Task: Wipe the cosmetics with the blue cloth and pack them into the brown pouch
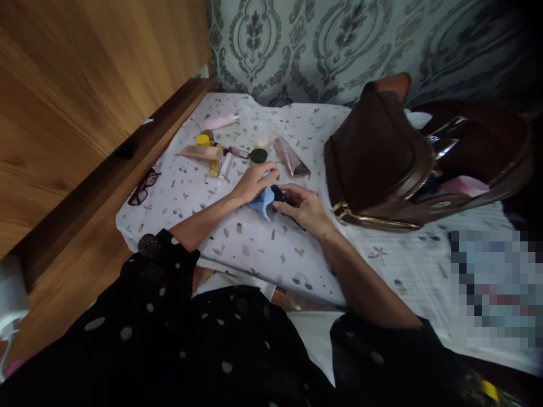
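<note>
My left hand [256,182] is closed around a crumpled blue cloth [264,204], whose lower end hangs below the fingers. My right hand [309,210] grips a slim black object [279,194], its front end touching or very near the cloth; its exact kind is not clear. Just beyond my left hand stands a jar with a dark green lid [258,155]. A shiny rose-gold tube [292,157] lies past my right hand. To the left are a beige tube [201,152], a white stick [226,166] and a small gold bottle [214,168].
A large brown bag [373,152] stands unzipped at the right on the patterned cloth [254,243]. Farther back lie a pink tube [219,121] and a yellow-lidded container [203,139]. Eyeglasses [145,186] rest near the left edge, beside a wooden panel [106,73].
</note>
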Demonstrator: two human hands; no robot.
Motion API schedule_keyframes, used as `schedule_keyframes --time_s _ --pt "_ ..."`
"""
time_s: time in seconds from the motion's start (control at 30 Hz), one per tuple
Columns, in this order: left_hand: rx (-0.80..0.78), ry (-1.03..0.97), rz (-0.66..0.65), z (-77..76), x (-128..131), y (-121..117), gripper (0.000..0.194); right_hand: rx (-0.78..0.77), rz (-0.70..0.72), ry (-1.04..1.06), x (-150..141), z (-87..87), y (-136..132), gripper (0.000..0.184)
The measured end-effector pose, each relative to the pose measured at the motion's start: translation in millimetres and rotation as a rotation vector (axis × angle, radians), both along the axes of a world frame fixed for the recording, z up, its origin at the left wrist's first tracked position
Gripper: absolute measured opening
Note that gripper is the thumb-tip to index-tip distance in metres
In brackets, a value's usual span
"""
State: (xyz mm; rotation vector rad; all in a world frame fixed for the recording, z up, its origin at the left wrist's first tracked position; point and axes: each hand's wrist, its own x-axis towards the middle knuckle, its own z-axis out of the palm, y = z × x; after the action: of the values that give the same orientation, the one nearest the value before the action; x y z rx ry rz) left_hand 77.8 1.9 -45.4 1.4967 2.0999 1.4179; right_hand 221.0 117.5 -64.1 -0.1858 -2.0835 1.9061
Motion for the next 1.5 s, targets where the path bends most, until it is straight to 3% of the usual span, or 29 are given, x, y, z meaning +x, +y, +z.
schedule_keyframes --time_s 0.17,0.33,0.5,0.93,1.2,1.5 --pt "-0.021 -0.095 -0.013 -4.4 -3 1 0.038 0.028 0.015 -0.017 1 2.8 2 0.043" --pt "0.019 -0.218 -0.092 -1.1 -5 -3 0.042 -0.153 -0.058 -0.077 0 3.2 6 0.044" --pt "0.043 -0.373 -0.180 1.9 -9 -6 0.044 -0.310 -0.044 -0.117 2 7.1 11 0.042" --pt "0.110 -0.490 0.030 -9.6 -13 0 0.044 -0.289 -0.040 -0.062 3 10.3 13 0.055" --pt "0.121 -0.511 -0.014 -2.5 -11 -1 0.039 -0.411 0.030 -0.113 7 15.0 12 0.052" --pt "0.115 -0.571 0.002 -3.1 -10 -1 0.038 -0.349 -0.030 -0.119 2 7.3 15 0.049"
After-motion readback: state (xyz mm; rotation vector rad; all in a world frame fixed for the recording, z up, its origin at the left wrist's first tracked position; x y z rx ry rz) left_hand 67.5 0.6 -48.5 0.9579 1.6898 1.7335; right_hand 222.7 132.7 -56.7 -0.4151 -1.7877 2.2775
